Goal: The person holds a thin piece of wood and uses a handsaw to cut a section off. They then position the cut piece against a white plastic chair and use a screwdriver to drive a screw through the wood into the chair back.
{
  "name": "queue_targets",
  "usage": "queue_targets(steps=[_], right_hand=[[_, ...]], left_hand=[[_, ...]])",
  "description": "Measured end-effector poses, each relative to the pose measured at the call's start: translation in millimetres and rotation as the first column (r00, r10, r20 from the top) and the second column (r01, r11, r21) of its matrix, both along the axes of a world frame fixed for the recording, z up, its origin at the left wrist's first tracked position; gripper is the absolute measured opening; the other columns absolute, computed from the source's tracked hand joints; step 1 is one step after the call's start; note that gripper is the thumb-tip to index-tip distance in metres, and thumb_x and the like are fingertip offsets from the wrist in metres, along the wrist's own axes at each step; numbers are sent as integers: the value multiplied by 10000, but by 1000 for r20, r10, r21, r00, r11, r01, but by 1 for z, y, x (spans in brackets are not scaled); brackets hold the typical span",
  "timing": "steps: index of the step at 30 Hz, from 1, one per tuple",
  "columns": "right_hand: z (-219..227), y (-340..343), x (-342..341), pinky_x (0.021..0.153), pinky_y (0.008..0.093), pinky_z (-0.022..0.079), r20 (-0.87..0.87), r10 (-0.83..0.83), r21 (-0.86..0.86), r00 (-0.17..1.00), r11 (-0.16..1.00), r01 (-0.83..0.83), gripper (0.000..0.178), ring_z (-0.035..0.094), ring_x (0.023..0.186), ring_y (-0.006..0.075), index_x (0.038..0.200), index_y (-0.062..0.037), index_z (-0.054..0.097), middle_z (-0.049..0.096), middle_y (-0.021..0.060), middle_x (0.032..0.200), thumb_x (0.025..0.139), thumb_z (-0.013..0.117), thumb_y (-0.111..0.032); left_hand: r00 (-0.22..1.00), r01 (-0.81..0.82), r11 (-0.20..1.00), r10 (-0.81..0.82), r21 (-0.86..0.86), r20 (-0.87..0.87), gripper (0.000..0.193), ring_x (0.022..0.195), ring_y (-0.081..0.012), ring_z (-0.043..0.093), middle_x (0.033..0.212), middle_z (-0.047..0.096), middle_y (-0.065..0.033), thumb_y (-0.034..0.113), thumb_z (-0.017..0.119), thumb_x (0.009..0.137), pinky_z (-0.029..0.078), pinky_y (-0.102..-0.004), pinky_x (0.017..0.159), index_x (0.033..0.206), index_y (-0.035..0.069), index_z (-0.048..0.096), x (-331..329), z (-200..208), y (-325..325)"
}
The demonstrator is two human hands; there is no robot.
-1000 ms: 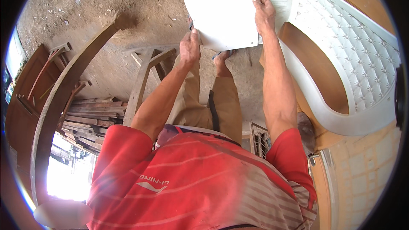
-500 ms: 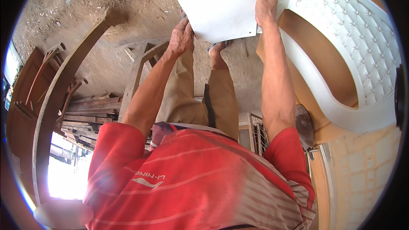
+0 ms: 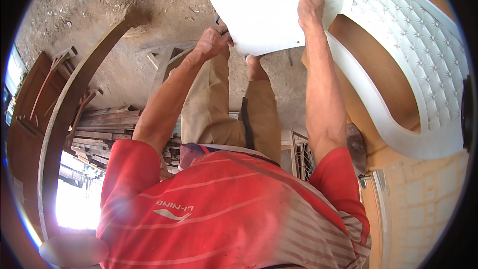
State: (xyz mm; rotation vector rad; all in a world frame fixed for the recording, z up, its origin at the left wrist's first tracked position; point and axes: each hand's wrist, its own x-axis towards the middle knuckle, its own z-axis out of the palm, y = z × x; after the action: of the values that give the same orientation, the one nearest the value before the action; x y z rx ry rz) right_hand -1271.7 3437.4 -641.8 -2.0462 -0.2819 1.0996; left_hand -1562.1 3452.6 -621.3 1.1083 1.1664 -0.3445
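Observation:
A smooth white sheet with a curved left side and a small dark hole near its lower right corner is held out in front of me. My left hand is closed at its lower left edge, fingers curled in. On the right side my right hand grips the edge, thumb on the upper face and the other fingers partly hidden. Just beyond that hand stands a large white curved frame with a tufted, diamond-patterned panel.
Brown wooden panels lie behind the white frame. Stacked dark planks and a long curved wooden piece are at the left. Wood scraps litter the dirt floor. A wire rack is beside my right leg.
The white sheet has shifted slightly right and down. My left hand has turned and its fingers are curled tighter at the edge. The right hand keeps its grip.

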Motion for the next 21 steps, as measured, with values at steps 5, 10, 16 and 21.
queue_targets(steps=[5,10,16,21], right_hand=[[7,-7,-9,706,335,472,-2,17,-34,1000,999,-17,454,541,785,162,980,79,615,621,92,841,934,667,-370],[6,-16,-12,738,333,471,18,52,-68,998,996,-51,496,540,794,159,989,77,621,617,90,842,929,665,-414],[-5,-19,-17,740,325,462,13,-8,26,1000,1000,8,516,526,778,155,949,65,612,596,74,818,923,671,-447],[3,-19,-17,738,327,455,58,27,17,998,999,-28,507,506,773,157,938,55,595,572,63,808,931,661,-447]], left_hand=[[997,-66,997,65,-32,-38,293,807,-158,674,867,730,-98,208,570,963,532,-322,761,1116,-12,690,-8,2,-8],[974,-219,972,223,-85,45,305,790,-172,634,857,680,-66,235,576,992,521,-338,760,1007,-50,684,-31,-12,-34],[951,-309,949,307,-66,-34,311,898,-109,580,960,682,-48,232,535,1027,482,-288,831,1142,-25,668,-32,-22,-58],[964,-267,961,267,-67,-9,344,940,-145,591,996,687,-72,247,512,1034,477,-312,873,1184,-32,646,-29,-10,-50]])
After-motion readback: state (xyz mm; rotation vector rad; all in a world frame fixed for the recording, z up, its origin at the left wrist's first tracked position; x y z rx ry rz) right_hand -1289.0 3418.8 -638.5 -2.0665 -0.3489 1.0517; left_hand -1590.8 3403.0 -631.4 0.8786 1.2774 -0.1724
